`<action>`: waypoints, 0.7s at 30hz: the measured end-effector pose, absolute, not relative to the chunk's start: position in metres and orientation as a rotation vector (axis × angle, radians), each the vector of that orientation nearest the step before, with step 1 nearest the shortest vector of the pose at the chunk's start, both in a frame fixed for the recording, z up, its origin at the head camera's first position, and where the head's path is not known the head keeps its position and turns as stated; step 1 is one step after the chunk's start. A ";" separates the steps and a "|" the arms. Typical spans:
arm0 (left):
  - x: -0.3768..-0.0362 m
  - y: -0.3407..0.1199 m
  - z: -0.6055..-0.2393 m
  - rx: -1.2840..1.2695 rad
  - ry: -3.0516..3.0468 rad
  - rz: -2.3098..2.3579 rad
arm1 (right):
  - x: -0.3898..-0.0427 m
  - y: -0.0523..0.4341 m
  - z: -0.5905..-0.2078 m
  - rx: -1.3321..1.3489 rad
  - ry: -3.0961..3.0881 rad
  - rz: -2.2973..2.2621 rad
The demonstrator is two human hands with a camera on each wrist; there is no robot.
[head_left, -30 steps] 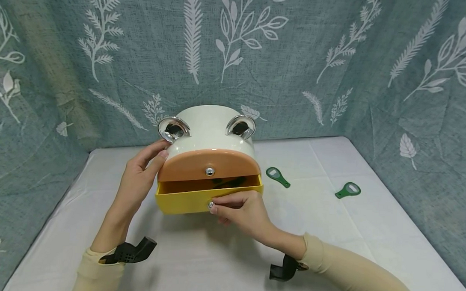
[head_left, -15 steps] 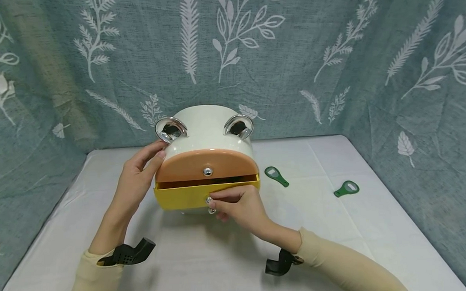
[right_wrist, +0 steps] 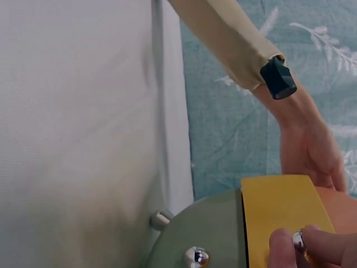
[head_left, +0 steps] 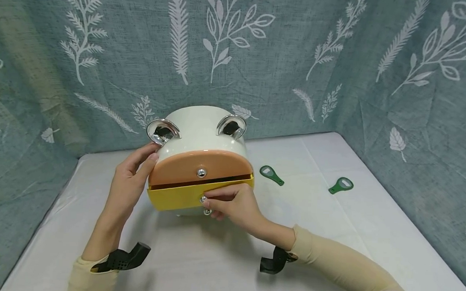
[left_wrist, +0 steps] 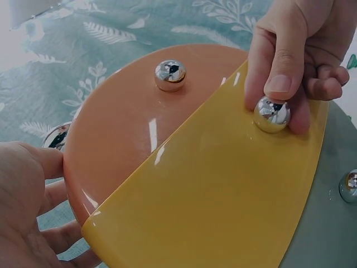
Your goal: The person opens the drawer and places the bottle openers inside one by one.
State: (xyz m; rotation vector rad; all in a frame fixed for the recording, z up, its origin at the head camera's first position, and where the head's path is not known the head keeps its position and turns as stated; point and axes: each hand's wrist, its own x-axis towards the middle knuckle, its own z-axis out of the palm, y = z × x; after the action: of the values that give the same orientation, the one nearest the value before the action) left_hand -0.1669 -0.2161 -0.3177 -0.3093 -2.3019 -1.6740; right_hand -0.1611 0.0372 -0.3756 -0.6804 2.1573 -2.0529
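The white drawer box [head_left: 202,131] stands on the table [head_left: 330,234]. Its yellow drawer [head_left: 177,198] protrudes slightly at its front. The left hand [head_left: 129,182], fingers relaxed, rests against the box's left side; the right hand [head_left: 232,203] pinches the drawer's silver knob [head_left: 203,199].

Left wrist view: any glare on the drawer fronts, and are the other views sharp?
Left wrist view: white streaks of glare cross the glossy orange drawer and yellow drawer; the knob the right hand pinches mirrors the room. Head view: evenly lit and sharp, soft shadows under the forearms, edges bowed by the wide lens. Right wrist view: the white cloth up close is a soft blur.
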 end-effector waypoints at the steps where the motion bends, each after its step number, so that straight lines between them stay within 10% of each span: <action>1: -0.167 -0.216 -0.318 -0.308 -2.302 -1.672 | -0.162 0.037 -0.375 -0.678 2.155 -2.057; 21: -0.169 -0.218 -0.316 -0.308 -2.312 -1.668 | -0.164 0.047 -0.369 -0.525 2.003 -2.043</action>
State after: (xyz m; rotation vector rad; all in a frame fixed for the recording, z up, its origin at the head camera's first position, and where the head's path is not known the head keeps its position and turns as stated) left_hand -0.1694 -0.2181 -0.3164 -0.3084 -2.3119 -1.6681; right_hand -0.1640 0.0468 -0.3692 -0.5251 2.0029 -2.0427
